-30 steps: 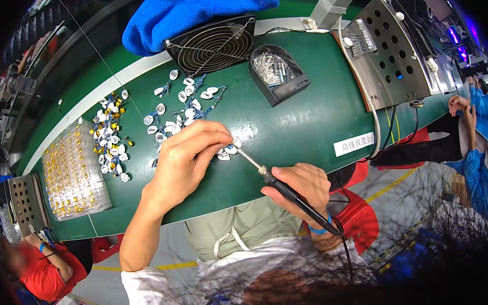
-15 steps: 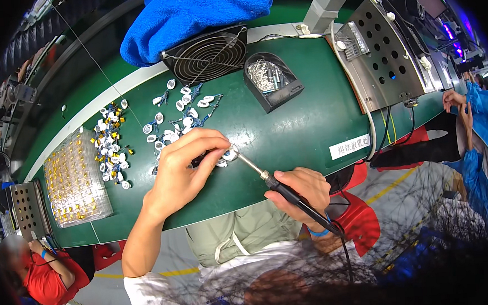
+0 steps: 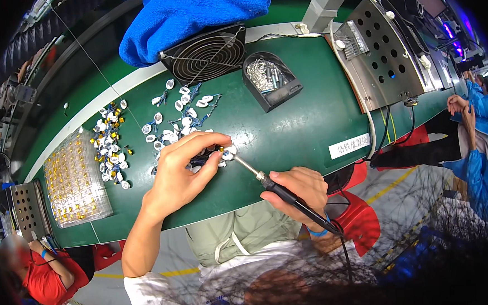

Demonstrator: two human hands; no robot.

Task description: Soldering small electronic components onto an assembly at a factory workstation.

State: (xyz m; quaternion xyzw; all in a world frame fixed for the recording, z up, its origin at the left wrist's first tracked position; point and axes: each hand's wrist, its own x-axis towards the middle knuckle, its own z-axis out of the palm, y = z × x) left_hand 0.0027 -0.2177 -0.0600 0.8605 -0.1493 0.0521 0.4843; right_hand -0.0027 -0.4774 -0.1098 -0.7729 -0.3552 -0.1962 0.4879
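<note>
White part (image 3: 230,151) is located mid-frame beside the tip of the soldering iron (image 3: 283,192), clamped by fingers of the right hand (image 3: 307,186). Whether it is gripped by the left hand (image 3: 179,174) cannot be told; burns could be caused by slippage.

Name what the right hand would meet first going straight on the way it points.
Led by the soldering iron it holds, the right hand would most likely meet the small white part at the iron's tip first, with the left hand just beyond; depth there is hard to judge.
</note>
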